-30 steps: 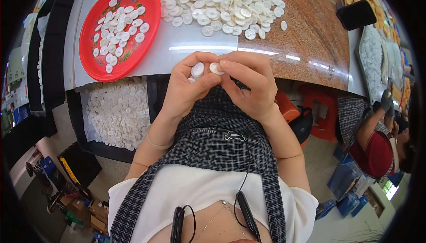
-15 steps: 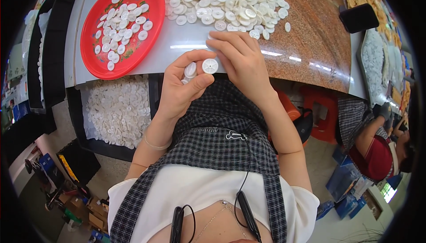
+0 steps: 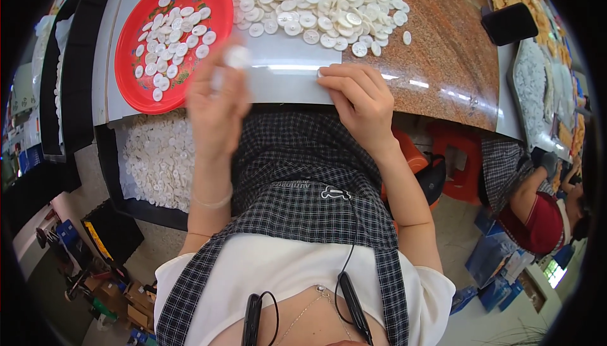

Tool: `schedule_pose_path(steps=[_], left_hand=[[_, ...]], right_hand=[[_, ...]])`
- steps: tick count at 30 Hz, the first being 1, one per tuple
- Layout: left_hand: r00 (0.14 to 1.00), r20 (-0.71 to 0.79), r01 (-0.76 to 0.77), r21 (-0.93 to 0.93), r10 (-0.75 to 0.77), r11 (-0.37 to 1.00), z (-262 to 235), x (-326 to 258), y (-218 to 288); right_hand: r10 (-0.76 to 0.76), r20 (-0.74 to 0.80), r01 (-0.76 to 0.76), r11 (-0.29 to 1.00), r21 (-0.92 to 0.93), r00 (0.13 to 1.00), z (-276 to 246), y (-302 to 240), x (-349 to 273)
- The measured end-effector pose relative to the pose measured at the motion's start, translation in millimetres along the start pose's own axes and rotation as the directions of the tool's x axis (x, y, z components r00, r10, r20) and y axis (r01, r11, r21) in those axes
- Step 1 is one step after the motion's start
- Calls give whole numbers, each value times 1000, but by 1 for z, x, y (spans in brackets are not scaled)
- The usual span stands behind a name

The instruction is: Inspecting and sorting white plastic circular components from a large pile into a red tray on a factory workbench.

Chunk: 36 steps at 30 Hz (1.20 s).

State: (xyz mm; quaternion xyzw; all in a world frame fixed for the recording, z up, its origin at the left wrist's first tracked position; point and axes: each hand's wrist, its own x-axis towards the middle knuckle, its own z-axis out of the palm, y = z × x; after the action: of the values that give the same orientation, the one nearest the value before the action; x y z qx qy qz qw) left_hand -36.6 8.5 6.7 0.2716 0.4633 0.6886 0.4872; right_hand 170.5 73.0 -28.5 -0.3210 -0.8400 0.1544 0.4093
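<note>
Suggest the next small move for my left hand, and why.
Probably carry the white disc a little left and release it onto the red plate: the left hand, blurred, has it at the fingertips beside the plate's right rim, and similar discs lie there.
</note>
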Motion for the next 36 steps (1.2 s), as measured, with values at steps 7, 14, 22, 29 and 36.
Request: schedule_pose_path(steps=[7,14,22,29,36], left_hand=[[841,-217,-427,295,495,855,-21,25,32],[902,269,377,-112,-337,919,28,-21,-23],[965,230,88,170,-127,981,24,-19,-24],[982,181,1,311,-61,950,21,-22,-19],[977,210,-35,351,-42,936,21,-23,-20]], right_hand=[[106,23,-108,985,135,994,-2,-2,2],[26,-164,27,948,316,986,-4,-24,12],[-35,-157,96,911,400,987,0,-23,15],[79,51,-72,989,-127,996,12,-8,27],[67,89,-57,992,-113,994,9,-10,18]])
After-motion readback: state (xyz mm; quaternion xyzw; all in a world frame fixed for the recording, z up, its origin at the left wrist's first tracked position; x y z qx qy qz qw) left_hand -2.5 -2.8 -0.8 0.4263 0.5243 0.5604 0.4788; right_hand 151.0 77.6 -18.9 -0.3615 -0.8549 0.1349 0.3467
